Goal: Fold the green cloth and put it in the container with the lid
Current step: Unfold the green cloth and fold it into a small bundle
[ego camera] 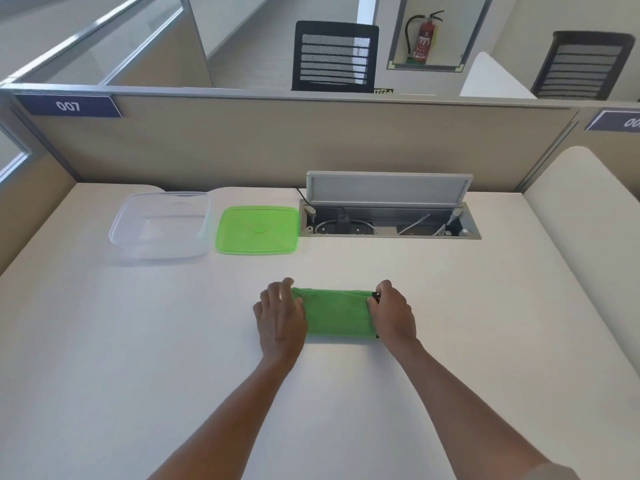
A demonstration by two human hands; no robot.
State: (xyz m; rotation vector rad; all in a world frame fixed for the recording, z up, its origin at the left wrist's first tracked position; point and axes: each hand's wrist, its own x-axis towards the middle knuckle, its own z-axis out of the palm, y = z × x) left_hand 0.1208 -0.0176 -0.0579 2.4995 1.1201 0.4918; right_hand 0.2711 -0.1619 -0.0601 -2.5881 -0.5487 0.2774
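You are mid-fold: the green cloth (337,315) lies as a narrow band on the tabletop (450,306), between your hands. Your left hand (281,315) rests flat with fingers spread on its left end; your right hand (391,315) pinches its right end. Next, probably fold once more, then carry it to the open container (161,225), well apart, beside its lid (257,230).
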